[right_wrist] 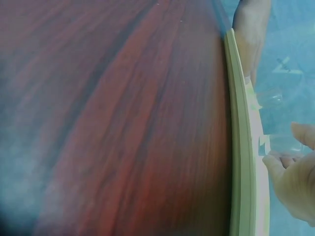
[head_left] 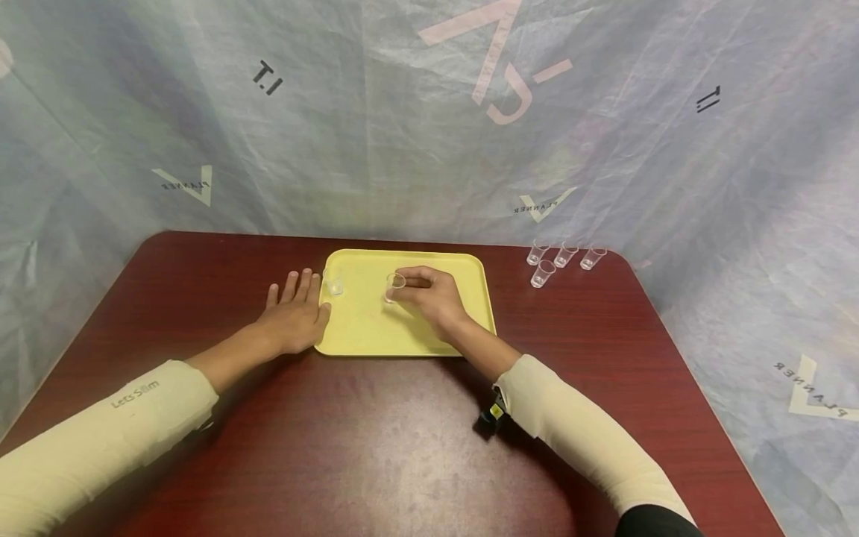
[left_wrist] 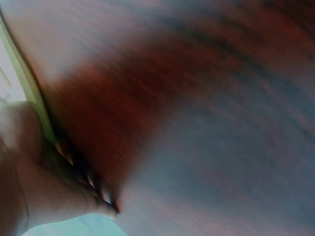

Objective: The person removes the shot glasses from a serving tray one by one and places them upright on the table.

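My right hand [head_left: 435, 300] pinches a small clear shot glass [head_left: 394, 283] between thumb and fingers, upright over the middle of the yellow tray [head_left: 365, 334]. In the right wrist view, the base of that shot glass [right_wrist: 265, 145] is right at the tray's surface. A second clear shot glass [head_left: 335, 285] stands near the tray's left edge. Beside that edge lies my left hand [head_left: 295, 317], fingers straight and spread, its thumb over the rim. The left wrist view shows the left hand [left_wrist: 44, 182] against the tray's side.
Several more clear shot glasses [head_left: 566, 256] stand in a group at the table's back right corner. The dark red table [head_left: 376, 447] ends at the back against a hanging grey sheet [head_left: 322, 149], which also runs along both sides.
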Demonstrator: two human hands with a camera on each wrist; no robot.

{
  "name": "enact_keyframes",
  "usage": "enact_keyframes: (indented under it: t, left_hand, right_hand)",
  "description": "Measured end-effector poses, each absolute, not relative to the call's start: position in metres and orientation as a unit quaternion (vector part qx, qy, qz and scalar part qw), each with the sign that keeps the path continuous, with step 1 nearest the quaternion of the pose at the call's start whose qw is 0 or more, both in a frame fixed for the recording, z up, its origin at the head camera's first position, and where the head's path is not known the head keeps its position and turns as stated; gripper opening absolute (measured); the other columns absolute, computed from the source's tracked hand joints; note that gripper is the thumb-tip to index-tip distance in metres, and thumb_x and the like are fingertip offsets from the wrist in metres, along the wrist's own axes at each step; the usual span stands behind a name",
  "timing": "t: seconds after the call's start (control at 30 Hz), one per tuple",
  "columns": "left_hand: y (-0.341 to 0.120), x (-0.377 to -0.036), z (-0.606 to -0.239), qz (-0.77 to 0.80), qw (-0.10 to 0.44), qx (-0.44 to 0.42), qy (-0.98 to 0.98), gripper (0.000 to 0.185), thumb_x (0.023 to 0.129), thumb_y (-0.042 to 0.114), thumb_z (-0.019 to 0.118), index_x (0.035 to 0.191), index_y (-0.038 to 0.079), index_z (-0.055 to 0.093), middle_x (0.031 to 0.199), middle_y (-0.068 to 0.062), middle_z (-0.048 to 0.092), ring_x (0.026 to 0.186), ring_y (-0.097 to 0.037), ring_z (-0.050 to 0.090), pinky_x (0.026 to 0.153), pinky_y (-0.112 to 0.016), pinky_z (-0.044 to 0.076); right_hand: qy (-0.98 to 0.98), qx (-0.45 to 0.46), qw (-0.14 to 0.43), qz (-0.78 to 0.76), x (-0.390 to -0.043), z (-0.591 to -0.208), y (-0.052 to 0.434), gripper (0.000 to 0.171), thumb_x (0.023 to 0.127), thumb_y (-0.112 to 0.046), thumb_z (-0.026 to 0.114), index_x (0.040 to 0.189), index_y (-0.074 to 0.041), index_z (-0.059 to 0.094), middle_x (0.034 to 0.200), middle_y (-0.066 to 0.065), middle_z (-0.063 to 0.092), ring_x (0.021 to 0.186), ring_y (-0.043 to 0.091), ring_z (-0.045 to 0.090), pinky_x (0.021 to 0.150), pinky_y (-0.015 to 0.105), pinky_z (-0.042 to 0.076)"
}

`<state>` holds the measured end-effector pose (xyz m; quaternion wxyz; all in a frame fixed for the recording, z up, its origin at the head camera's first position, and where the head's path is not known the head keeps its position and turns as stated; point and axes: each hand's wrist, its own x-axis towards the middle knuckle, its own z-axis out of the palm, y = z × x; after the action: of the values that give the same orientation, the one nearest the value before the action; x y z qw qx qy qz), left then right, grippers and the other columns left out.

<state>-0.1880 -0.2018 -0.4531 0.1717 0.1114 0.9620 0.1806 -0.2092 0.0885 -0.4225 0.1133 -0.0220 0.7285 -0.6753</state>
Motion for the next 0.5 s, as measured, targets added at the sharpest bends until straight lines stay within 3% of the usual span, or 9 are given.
enact_keyframes:
  t: [0.5]
  left_hand:
    - [-0.198,-0.185,-0.441,0.194,0.188,0.113,0.956,0.084,0.121,0.05,0.018,0.178,-0.005,-0.008,0.186,-0.029,-0.02,0.173,-0.053,-0.023,0.134,-0.078,-0.014]
  right_hand:
    - [0.713,0.0,0.126,-0.69,-0.204,-0.415,0.112,0.041,0.095,-0.001,0.087,0.135,0.0,0.079,0.126,0.014,0.083,0.107,0.014,0.078,0.101,0.031,0.066]
